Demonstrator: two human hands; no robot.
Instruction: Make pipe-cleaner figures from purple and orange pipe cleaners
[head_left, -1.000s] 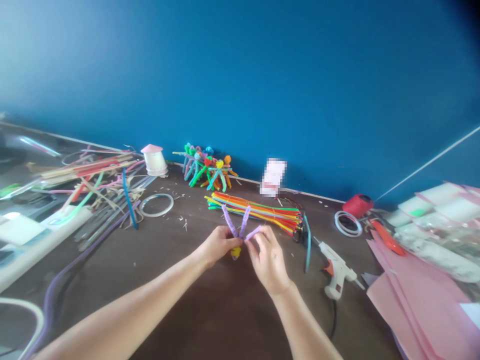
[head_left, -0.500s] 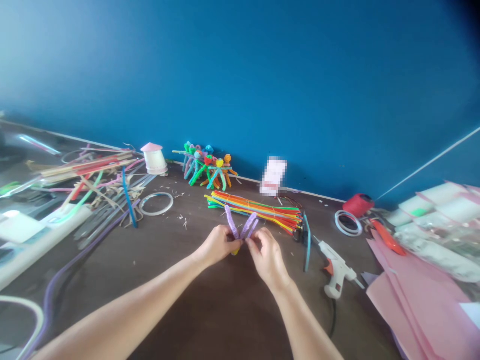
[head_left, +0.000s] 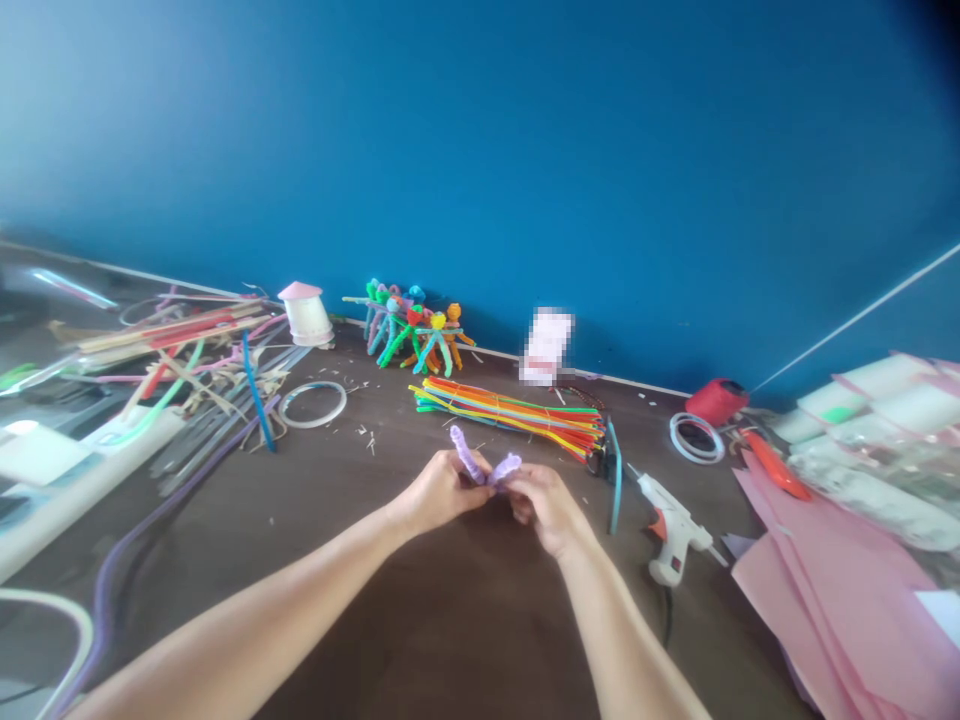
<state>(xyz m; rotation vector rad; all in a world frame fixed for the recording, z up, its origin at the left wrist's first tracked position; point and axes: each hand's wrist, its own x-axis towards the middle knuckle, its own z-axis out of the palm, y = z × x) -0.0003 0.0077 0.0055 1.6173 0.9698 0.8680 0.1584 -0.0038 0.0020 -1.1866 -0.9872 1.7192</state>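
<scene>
Between my two hands, above the dark table, is a purple pipe cleaner figure (head_left: pixel 466 455) with two fuzzy wound limbs pointing up and apart. My left hand (head_left: pixel 439 490) is closed, its thumb and fingers pinching the figure low down, under the left limb. Close beside it, my right hand (head_left: pixel 546 503) is closed on the figure at the base of the right limb, fingers bent. The lower part of the figure is hidden by my fingers. Just beyond my hands lies a bundle of colourful pipe cleaners (head_left: pixel 502 410).
Several pipe cleaner figures (head_left: pixel 416 325) stand against the blue wall. A white glue gun (head_left: pixel 673 525) lies at right, near pink sheets (head_left: pixel 832 600). A small white tower with a pink roof (head_left: pixel 306 315) and a clear ring (head_left: pixel 313 405) are at left, beside loose sticks and strips.
The right purple limb has tipped lower and outward. My right hand has turned, its fingers now over that limb's base. A yellow bit under my left hand is no longer visible.
</scene>
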